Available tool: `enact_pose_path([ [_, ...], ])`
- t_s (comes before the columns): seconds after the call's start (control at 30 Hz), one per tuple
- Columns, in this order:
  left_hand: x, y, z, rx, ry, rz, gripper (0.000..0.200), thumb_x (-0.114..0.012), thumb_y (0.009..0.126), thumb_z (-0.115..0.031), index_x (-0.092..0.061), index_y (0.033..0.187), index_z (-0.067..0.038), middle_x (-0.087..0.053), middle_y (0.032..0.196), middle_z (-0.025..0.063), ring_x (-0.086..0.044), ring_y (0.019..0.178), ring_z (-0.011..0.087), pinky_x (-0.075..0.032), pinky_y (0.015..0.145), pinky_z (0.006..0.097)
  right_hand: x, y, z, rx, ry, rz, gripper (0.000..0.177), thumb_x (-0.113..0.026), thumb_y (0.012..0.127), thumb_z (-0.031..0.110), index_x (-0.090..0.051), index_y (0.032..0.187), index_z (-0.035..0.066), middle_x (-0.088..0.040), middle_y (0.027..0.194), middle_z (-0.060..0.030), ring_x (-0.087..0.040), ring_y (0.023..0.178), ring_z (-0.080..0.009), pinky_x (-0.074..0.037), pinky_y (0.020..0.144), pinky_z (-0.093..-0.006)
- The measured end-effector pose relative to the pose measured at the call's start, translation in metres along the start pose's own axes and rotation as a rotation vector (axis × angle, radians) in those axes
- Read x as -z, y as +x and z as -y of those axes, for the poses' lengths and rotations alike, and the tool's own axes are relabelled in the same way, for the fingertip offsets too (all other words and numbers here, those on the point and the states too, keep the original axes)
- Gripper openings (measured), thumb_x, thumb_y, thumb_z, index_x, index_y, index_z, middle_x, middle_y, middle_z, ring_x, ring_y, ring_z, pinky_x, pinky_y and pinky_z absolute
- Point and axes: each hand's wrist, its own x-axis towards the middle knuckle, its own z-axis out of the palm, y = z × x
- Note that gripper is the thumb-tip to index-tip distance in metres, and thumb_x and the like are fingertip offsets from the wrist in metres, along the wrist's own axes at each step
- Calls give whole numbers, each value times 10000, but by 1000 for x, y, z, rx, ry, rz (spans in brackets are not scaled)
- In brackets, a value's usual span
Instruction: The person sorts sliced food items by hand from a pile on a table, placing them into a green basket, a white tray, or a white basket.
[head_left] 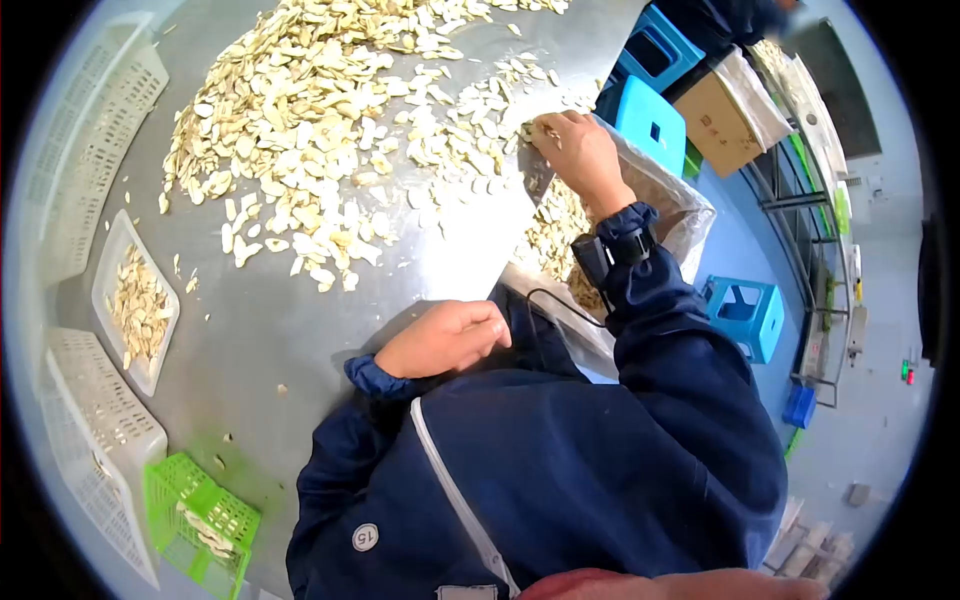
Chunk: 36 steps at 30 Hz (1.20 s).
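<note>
My right hand (582, 158) reaches to the table's edge, above a carton with a clear plastic liner (690, 215). Its fingers are bent and closed at the tips on a pale dried slice (527, 131), beside scattered slices (455, 140). More slices (550, 235) lie inside the lined carton below that hand. My left hand (445, 340) rests at the near edge of the metal table (330, 350), fingers curled in, with no object showing in it. A large heap of pale slices (290, 110) spreads over the far part of the table.
Along the left stand white perforated baskets (110, 150), a white tray (170, 345) of darker slices and a green basket (200, 515). To the right are blue stools (650, 120), a cardboard box (720, 115), and metal racks (800, 200). Part of another person (740, 15) shows at the top.
</note>
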Motion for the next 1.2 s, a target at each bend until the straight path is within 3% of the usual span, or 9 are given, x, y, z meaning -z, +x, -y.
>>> enact_pose_path([
  [0.13, -1, 1, 1, 0, 15, -1, 284, -489, 1134, -192, -680, 1046, 0, -580, 794, 2, -493, 583, 48, -420, 571, 225, 3, -10, 0, -124, 132, 51, 220, -698, 943, 263, -780, 1066, 99, -740, 901, -116, -701, 905, -343, -567, 799, -454],
  [0.17, -1, 1, 0, 1, 22, 4, 283, -488, 1134, -191, -680, 1046, -2, -579, 794, 2, -491, 581, 48, -419, 572, 225, 8, -12, 1, -143, 112, 89, 223, -692, 931, 231, -770, 1099, 106, -744, 996, -119, -695, 977, -350, -564, 850, -446],
  [0.37, -2, 1, 1, -6, 35, 1, 288, -486, 1136, -200, -677, 1045, -4, -576, 797, 4, -489, 579, 51, -418, 573, 226, -9, 6, 10, 228, 120, -140, 248, -647, 965, 163, -729, 1198, 133, -706, 1225, -106, -659, 1102, -354, -539, 949, -434],
  [0.47, -2, 1, -1, -7, 34, -3, 292, -485, 1138, -210, -676, 1049, -9, -575, 798, 4, -488, 579, 50, -418, 574, 225, -27, 22, 9, 253, 71, -65, 204, -644, 995, 180, -746, 1164, 127, -728, 1178, -90, -682, 1078, -351, -545, 954, -430],
  [0.63, -1, 2, 3, -13, 21, 0, 290, -485, 1138, -213, -673, 1046, -12, -573, 797, 1, -486, 578, 50, -416, 574, 221, -12, 26, 23, 124, 239, -111, 174, -621, 1008, 165, -732, 1123, 95, -740, 994, -164, -706, 940, -387, -567, 814, -457],
  [0.87, -1, 2, 3, -9, 8, 4, 285, -486, 1137, -205, -673, 1043, -11, -574, 790, 1, -490, 576, 50, -415, 567, 221, 15, -17, 49, 211, 412, 34, 197, -671, 1023, 123, -762, 1195, 89, -758, 1096, -145, -738, 946, -331, -582, 814, -392],
  [0.93, -1, 3, 2, -13, 33, -3, 287, -485, 1137, -202, -674, 1039, -8, -575, 789, 2, -493, 577, 51, -417, 568, 222, 9, -16, 41, 92, 417, -16, 202, -668, 1020, 108, -760, 1197, 76, -762, 1079, -146, -738, 909, -316, -578, 802, -370],
  [1.0, -2, 4, 3, -13, 35, -3, 289, -485, 1136, -199, -674, 1035, -5, -577, 789, 3, -495, 577, 52, -419, 569, 222, 7, -7, 30, -28, 358, -56, 198, -642, 1016, 154, -766, 1157, 92, -753, 1087, -157, -729, 955, -377, -581, 821, -423],
  [1.2, -1, 3, 2, -16, 4, -5, 291, -486, 1135, -194, -675, 1029, -1, -582, 786, 6, -498, 576, 50, -420, 569, 222, 19, -15, 40, -3, 346, 107, 201, -686, 980, 177, -778, 1136, 90, -752, 1059, -153, -730, 903, -362, -581, 813, -426],
])
